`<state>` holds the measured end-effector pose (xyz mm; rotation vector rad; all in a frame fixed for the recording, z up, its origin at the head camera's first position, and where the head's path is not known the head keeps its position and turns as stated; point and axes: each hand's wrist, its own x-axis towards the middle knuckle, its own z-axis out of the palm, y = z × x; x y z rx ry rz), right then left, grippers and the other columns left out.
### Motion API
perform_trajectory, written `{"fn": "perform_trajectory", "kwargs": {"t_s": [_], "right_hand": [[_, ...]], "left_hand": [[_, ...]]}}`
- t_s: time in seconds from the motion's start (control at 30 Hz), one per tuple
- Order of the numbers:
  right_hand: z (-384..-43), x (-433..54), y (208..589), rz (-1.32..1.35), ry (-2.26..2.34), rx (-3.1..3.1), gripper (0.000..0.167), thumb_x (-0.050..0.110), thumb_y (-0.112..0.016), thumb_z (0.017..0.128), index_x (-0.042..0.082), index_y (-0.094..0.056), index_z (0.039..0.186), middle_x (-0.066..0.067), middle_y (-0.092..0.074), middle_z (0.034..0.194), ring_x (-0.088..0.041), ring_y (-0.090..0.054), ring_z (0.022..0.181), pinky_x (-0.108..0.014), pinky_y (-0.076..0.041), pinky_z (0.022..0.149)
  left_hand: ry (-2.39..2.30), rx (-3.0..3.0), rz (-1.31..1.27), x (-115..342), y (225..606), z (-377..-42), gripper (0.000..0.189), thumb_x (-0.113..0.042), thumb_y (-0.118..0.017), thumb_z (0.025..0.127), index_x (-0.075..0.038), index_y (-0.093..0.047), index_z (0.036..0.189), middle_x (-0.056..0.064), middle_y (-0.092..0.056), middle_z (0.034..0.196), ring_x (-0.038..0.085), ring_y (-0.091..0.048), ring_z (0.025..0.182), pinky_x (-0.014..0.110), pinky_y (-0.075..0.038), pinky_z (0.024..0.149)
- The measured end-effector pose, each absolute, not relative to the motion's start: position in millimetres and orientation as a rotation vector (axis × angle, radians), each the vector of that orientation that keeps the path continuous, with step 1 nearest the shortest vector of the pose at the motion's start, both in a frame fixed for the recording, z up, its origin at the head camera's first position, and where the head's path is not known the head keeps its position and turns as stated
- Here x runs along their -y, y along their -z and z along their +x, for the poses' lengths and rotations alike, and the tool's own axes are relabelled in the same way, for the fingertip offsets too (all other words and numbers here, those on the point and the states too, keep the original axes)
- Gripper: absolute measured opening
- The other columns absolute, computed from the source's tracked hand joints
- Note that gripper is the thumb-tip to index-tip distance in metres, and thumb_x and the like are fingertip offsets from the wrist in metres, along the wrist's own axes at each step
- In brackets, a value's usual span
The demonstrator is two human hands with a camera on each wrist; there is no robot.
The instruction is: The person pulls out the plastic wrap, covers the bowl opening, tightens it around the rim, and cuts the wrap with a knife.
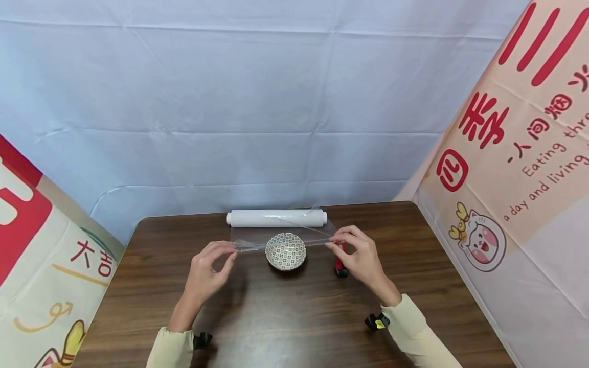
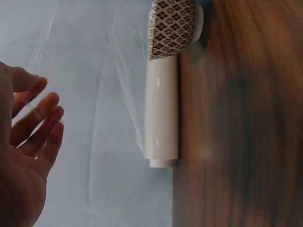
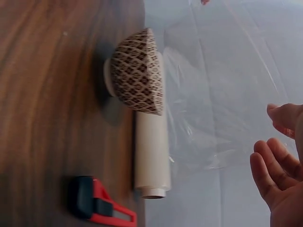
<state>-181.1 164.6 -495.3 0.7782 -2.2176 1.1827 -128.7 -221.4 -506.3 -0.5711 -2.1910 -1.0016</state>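
Brown wood-grain table (image 1: 285, 322). White roll (image 1: 271, 219) lies sideways along the far edge. Patterned bowl (image 1: 286, 252) sits upright, near side of the roll. Red-and-black cutter (image 3: 102, 206) lies right of the bowl, not touching.

Before me, a brown wood-grain table (image 1: 285, 312) with rounded far corners. Far: a pale blue cloth (image 1: 230, 92), creased, hanging behind my table. Right: a banner (image 1: 515, 168) bearing red characters (image 1: 483, 120), English lettering (image 1: 547, 159) that runs out of my view, and, nearer the table, a round cat drawing (image 1: 483, 240). Left: a second banner (image 1: 46, 245) with a red block (image 1: 27, 225), two red characters and, nearer me, a curled orange arrow (image 1: 43, 322).
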Motion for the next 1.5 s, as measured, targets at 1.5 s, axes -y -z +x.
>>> {"fn": "perform_trajectory", "kwargs": {"t_s": [1.5], "right_hand": [[-145.4, -176.5, 550.4, 1.003, -1.172, 2.073, 0.039, -0.025, -0.077, 0.073, 0.007, -0.083, 0.095, -0.012, -0.07, 0.102, -0.022, -0.068, 0.089, -0.01, -0.051, 0.094]], "left_hand": [[1.069, 2.089, -0.657, 225.4, 547.3, -86.0, 0.031, 0.013, -0.081, 0.072, -0.008, -0.082, 0.096, 0.007, -0.077, 0.103, 0.03, -0.072, 0.098, 0.014, -0.05, 0.102]]}}
